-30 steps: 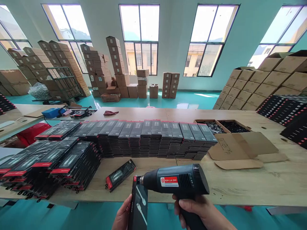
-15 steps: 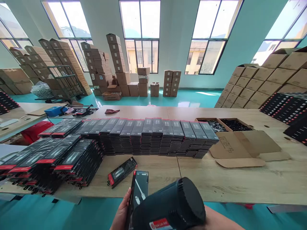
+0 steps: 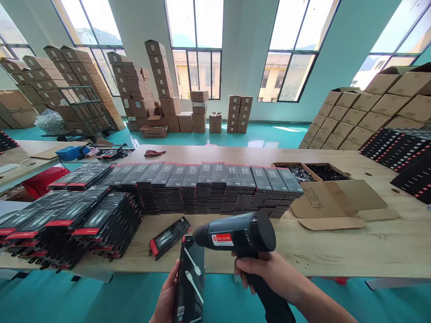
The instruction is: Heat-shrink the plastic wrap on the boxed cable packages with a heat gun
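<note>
A black heat gun with a red and white label is gripped at its handle by my right hand. Its nozzle points left, at the top end of a flat black cable box with white cables printed on its front. My left hand holds that box along its left edge, tilted up in front of the table. Whether the nozzle touches the box I cannot tell. Beyond them, one packaged box with a red end lies slantwise on the table.
A long row of stacked black boxes runs across the wooden table. Film-wrapped stacks stand at left. Farther right are an open carton of small black pieces and its spread flaps. Brown cartons line the wall.
The heat gun has moved up and left, swinging level so its nozzle now meets the box's top end. My right hand has come into view. The cable box shows more of its front.
</note>
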`<state>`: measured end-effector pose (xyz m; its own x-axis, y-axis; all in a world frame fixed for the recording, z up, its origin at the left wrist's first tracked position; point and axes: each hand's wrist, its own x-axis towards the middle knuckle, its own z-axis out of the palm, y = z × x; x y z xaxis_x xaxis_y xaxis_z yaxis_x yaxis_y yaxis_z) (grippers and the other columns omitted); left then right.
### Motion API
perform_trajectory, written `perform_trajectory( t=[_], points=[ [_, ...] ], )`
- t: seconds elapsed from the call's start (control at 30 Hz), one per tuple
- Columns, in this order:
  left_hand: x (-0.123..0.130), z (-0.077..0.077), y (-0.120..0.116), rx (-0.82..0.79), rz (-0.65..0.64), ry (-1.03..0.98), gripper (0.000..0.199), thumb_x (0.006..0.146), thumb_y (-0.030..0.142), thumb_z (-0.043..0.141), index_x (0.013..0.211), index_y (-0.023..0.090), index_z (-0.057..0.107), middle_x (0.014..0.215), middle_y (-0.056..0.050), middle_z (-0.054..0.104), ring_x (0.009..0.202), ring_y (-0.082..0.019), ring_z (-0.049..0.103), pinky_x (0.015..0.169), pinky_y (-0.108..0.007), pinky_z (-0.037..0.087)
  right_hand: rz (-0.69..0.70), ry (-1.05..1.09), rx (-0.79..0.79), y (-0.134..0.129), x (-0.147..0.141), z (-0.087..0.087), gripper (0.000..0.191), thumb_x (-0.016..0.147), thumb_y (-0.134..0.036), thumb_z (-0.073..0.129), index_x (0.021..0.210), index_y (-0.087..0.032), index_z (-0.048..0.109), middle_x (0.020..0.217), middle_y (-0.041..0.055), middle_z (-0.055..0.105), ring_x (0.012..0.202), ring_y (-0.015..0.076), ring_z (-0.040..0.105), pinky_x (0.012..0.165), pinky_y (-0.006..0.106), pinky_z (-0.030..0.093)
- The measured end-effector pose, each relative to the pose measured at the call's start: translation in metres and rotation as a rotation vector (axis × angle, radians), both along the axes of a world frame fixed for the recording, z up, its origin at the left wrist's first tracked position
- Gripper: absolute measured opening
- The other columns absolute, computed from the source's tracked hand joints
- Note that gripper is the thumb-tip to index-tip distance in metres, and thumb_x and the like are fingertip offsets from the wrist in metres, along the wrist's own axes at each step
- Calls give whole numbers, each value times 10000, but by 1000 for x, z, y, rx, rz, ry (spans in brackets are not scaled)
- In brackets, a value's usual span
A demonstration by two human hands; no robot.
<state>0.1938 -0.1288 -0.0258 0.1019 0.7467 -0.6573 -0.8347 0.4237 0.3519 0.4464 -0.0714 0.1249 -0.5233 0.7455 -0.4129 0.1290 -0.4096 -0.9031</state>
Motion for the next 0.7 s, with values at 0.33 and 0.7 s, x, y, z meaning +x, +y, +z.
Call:
perform_trajectory(
  t=[0.33, 0.7],
  points=[
    [-9, 0, -1, 188, 49, 8, 419, 933, 334, 560, 1213, 43, 672, 1058, -187, 770, 969, -324, 738, 903, -449, 572, 269, -193, -71, -19, 26, -2, 30, 660, -223, 667, 661, -199, 649, 561, -18, 570, 547, 148, 508, 524, 271, 397],
    [-24, -4, 6, 314, 199, -65, 635, 947, 416, 517, 1492, 108, 409, 1282, -213, 675, 1126, -337, 676, 1012, -491, 512, 64, -77, -227, -48, 29, -23, 276, 687, -458, 795, 833, -227, 751, 696, 18, 646, 631, 191, 531, 613, 320, 425]
  ],
)
